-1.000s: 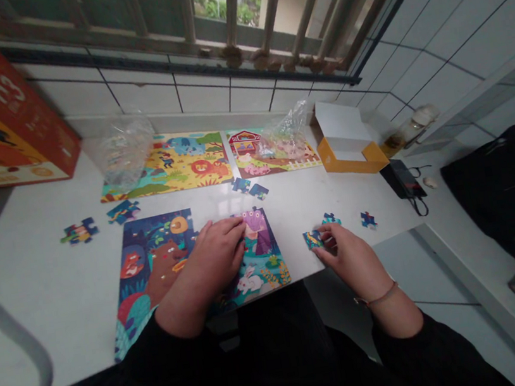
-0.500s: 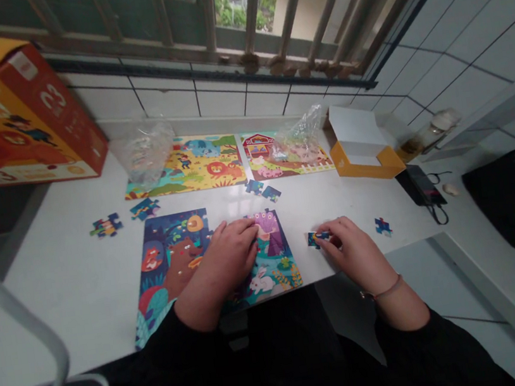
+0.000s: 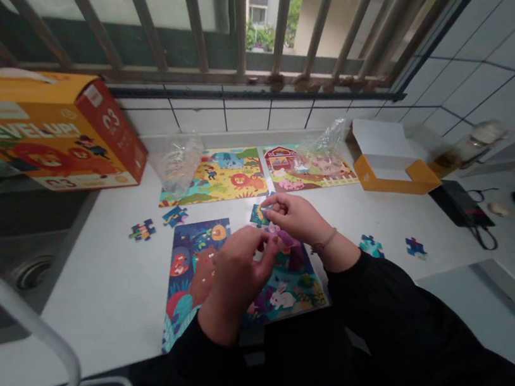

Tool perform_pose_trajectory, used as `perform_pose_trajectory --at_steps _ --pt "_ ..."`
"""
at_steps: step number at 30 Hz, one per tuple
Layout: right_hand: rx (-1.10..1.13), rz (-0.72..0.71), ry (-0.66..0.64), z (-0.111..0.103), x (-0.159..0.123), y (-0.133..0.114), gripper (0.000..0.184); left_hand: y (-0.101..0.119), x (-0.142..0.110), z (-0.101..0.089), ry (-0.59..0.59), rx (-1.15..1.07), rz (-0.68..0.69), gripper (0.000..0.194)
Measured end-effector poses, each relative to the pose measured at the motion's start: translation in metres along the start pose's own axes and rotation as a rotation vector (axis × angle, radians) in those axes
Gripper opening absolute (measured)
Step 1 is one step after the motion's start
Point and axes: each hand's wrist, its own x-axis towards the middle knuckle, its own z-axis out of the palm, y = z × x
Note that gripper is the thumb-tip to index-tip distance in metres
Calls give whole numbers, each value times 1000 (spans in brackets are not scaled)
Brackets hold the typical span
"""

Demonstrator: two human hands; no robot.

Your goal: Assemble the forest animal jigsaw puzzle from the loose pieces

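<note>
A jigsaw puzzle with a bear, a fox and a white rabbit lies on the white counter, assembled except where my hands hide it. My right hand reaches over its top edge, thumb and fingers pinching a dark teal puzzle piece with a yellow figure. Beside it, my left hand is over the middle of the puzzle. Its fingers are curled, thumb and forefinger close together by the purple part; whether they grip a piece is unclear. Two loose pieces rest to the right.
More loose pieces lie at the left. Behind are two picture boards with clear plastic bags. An orange box stands back left, an open yellow box back right, near a black device.
My right hand has carried its piece leftward onto the puzzle's top edge, uncovering a teal piece on the counter. My left hand's fingers, flat before, are now curled. The view has shifted.
</note>
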Motion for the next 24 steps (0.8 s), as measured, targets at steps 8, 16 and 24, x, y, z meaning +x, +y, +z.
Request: perform_pose_trajectory --at_steps 8,16,24 --pt "-37 -27 -31 39 22 1 35 -2 -7 19 -449 128 225 25" --pt "-147 13 30 35 17 4 6 3 -8 12 -634 175 123 18" --pt "55 -5 -24 33 19 12 27 19 -20 -18 -660 176 84 16"
